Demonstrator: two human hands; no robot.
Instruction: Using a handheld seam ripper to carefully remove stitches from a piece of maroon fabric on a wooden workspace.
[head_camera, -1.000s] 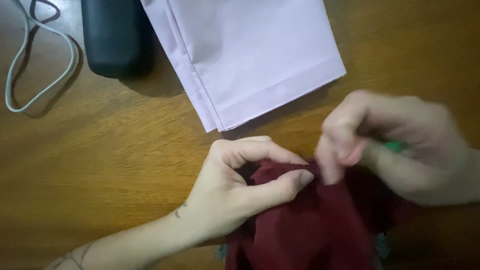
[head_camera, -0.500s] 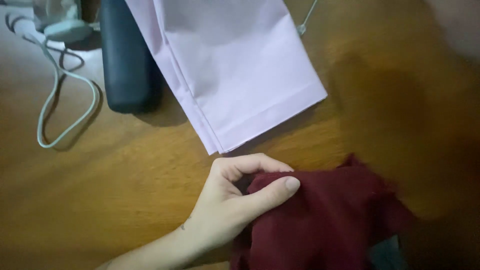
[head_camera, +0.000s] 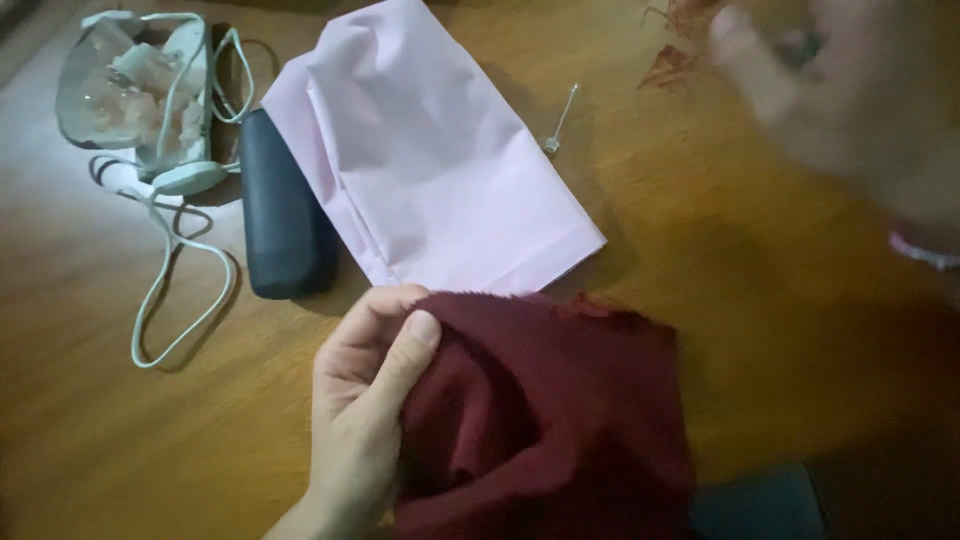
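Nearest the camera, on the brown wooden table (head_camera: 120, 450), the left hand (head_camera: 365, 410) pinches the frayed edge of a bunched dark red woven cloth (head_camera: 550, 420), thumb on top and fingers curled beneath it. Just beyond the cloth lies a folded pale pink sheet of fabric (head_camera: 430, 170), with a dark grey oblong case (head_camera: 283, 215) alongside its left edge. Farther left, a white cable (head_camera: 170, 290) loops toward a clear plastic container (head_camera: 130, 90). A small metal pin (head_camera: 560, 118) lies right of the pink sheet. Top right, the right hand (head_camera: 830, 100) is raised and blurred; whether its fingers grip anything cannot be told.
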